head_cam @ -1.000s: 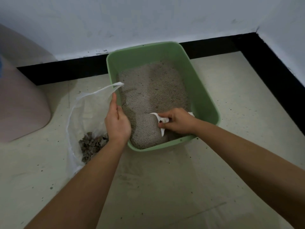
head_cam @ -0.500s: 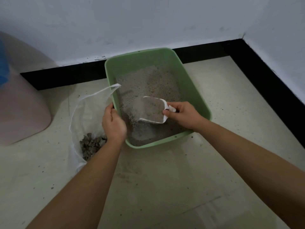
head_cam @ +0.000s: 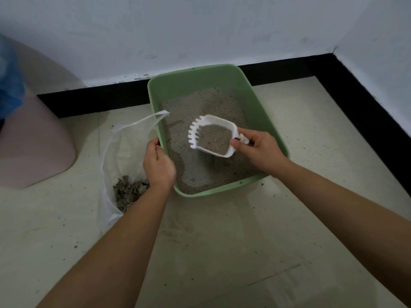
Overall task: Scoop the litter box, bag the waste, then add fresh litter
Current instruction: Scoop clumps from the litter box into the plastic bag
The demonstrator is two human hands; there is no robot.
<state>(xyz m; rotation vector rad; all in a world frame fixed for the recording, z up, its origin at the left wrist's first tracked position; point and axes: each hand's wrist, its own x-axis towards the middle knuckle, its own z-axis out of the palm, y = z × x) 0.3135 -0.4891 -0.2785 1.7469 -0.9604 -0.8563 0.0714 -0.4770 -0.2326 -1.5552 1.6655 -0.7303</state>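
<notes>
Scoop [head_cam: 214,120], toothed white plastic, grainy grey litter [head_cam: 213,140]

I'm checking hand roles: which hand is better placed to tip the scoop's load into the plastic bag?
Right. The right hand grips the loaded scoop over the litter box; the left hand holds the plastic bag by its edge beside it.

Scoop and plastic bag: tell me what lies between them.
Between scoop and plastic bag, the head view shows the litter box's green side wall and the left hand, gripping the bag's rim.
</notes>
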